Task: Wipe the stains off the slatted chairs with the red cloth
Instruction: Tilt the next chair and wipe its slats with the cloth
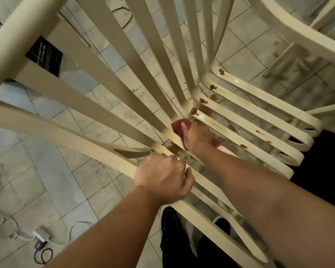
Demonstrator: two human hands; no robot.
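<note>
A cream slatted chair [97, 60] fills the view, its back slats running down to the seat slats [259, 120]. Brown stains [194, 111] dot the bends where back meets seat, and more streak the seat slats. My right hand [198, 138] grips the red cloth [179, 127] and presses it on a slat at the bend, just below the stained spots. My left hand [162, 177] is curled round the chair's outer frame rail [112, 153] near the left edge of the seat.
A second cream chair [298, 35] with brown smears stands at the upper right. White and black cables and a small adapter [41, 235] lie on the tiled floor at lower left. My dark shoes [169, 219] are under the seat. A black mat [325, 167] lies at right.
</note>
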